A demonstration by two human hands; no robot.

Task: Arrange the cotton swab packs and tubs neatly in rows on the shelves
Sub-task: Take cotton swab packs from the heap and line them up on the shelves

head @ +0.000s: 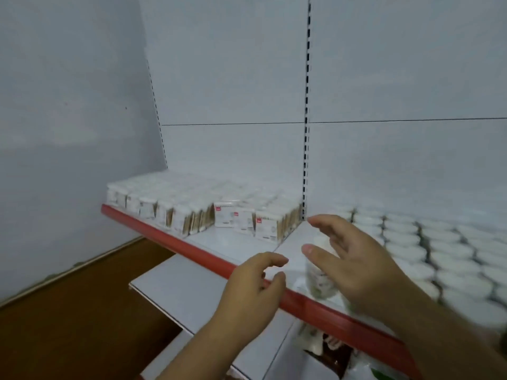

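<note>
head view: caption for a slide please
Right hand at a blurred tub on the red-edged shelf, between swab packs and rows of tubs; left hand alongside.

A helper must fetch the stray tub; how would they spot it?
Find the shelf with the red front edge, then its right bay of white-lidded tubs. The stray tub stands alone near that edge, by the right hand, apart from the rows.

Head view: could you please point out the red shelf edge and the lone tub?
red shelf edge (170,241), head view, its bare front strip.
lone tub (318,279), head view, its printed side.
</note>
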